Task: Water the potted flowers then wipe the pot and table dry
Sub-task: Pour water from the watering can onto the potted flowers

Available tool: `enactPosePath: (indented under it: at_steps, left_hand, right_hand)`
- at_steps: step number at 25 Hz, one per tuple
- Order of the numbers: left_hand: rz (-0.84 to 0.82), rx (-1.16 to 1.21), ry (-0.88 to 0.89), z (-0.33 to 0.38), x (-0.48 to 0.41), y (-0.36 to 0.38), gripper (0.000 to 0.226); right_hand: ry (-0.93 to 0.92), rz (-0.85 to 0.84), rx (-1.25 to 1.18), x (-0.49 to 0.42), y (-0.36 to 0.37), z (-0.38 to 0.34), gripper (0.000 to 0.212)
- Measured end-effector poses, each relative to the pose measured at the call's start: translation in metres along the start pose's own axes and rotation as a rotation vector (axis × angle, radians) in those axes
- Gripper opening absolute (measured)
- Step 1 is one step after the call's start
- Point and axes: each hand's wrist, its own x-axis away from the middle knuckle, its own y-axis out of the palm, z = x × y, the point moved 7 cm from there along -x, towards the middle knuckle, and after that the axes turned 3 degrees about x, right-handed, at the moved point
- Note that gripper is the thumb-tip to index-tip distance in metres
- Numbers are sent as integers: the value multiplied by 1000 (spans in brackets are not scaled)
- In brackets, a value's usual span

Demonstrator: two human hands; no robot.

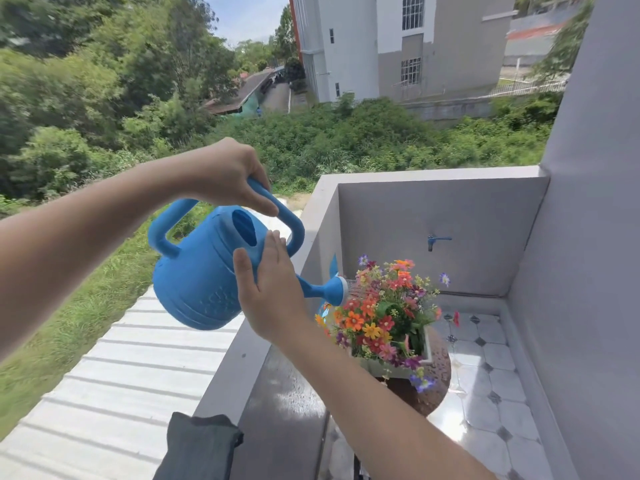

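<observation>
A person's left hand (228,174), in the middle of the frame, curls its fingers round the top handle of a blue plastic watering can (197,282). The can is held in the air and tipped down to the right. The right hand (270,289) lies flat against the near side of the can, with straight fingers pointing up and the thumb spread to the left; it presses on the can rather than grasping it. The can's spout ends in a white-faced sprinkler head (337,289), just left of the bunch of orange, red, pink, yellow and purple flowers (384,313), and fine streams of water show between the two.

The flowers stand in a white rectangular pot (428,344) at right centre of the frame. The pot sits on a round brown table (441,368) whose bare top is covered in water drops.

A dark grey folded cloth (197,448) lies over the pale balcony wall (235,375) at the bottom of the frame, left of centre, well apart from the pot. A blue tap (437,240) sticks out of the grey wall above the flowers. White floor tiles with small dark diamonds (485,375) fill the lower right.
</observation>
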Motion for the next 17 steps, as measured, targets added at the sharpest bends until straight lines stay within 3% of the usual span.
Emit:
enactPosePath:
  at_steps: [4,9,17]
  left_hand:
    - [-27,5,28,10,-7,7,25]
    - [5,60,45,18,-21,4,32]
    - [76,87,-42,1,-27,20,26]
  right_hand:
    - [9,25,3,9,-9,7,70]
    - [-192,190,259,-3,-37,4,67]
    - [-240,20,447,-24,-30,26,68]
